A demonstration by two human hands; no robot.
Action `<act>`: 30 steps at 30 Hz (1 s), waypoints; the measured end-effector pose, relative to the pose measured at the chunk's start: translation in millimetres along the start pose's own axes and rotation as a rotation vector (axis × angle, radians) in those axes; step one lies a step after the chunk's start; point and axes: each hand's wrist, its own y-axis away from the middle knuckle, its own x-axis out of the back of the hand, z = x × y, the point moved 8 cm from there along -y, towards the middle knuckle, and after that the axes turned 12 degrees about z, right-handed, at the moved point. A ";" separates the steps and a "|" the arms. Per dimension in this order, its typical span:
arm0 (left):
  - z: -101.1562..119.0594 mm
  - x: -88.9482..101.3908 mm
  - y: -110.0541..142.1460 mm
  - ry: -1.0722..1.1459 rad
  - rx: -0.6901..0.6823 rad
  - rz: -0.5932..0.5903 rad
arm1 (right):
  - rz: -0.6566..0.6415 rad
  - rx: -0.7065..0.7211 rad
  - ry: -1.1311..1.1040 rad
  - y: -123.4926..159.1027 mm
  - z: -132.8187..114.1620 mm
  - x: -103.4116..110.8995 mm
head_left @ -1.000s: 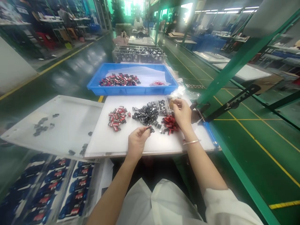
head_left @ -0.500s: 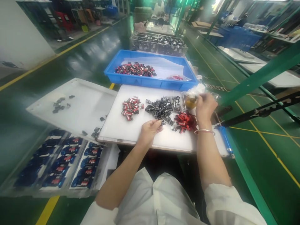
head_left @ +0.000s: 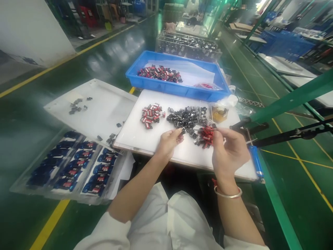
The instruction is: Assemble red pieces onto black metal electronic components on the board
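I want a light, steady pinch on the small black part [head_left: 183, 131] in my left hand [head_left: 168, 143], my right hand [head_left: 230, 152] apart, gripping a thin stick [head_left: 203, 130]

**Near Field Bright, Far Field Soft**

Counter [head_left: 132, 130] brightly lit, shadows faint. White glare noted between 1 and 2 o'clock; pale reflections at 11 on green floor [head_left: 127, 48]. Background hazy, blurred; wide-angle stretching towards the edges.
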 end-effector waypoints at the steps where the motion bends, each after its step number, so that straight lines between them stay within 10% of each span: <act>1: 0.1 -0.1 0.4 0.002 0.000 0.000 | -0.014 0.025 0.004 2.3 -2.1 -1.6; 15: 0.5 1.3 -0.8 0.049 -0.008 -0.007 | -0.121 0.352 0.026 16.2 -29.4 -22.7; 30: -1.1 1.0 -5.6 0.053 0.023 -0.054 | -0.100 0.020 -0.004 21.5 3.0 -25.5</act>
